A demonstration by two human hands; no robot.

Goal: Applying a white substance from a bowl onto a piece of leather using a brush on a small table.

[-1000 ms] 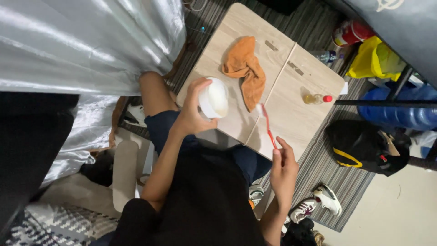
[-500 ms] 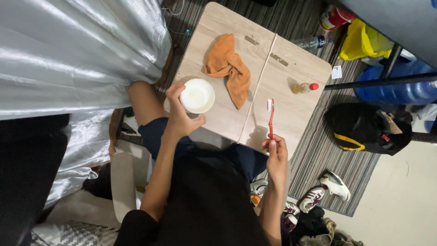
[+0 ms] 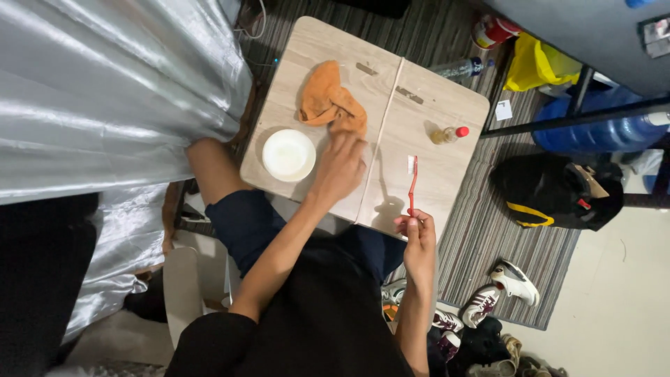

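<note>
While seated at a small folding bench point(image 3: 447, 105): cloth and toothbrush in use.

Set down clear at left, white bowl point(image 3: 288, 155); left hand point(image 3: 340, 166) spread open, fingertips on orange cloth point(image 3: 328, 103), likely gathering it; right hand point(image 3: 417, 234) pinched shut on red toothbrush point(image 3: 412, 185), bristles held off wood; small bottle point(image 3: 447, 135) beyond.

1 red toothbrush point(image 3: 412, 183), 1 white bowl point(image 3: 288, 155), 1 orange cloth point(image 3: 328, 103), 1 sm. bottle point(image 3: 447, 135), 1 folding table point(image 3: 447, 105).
</note>
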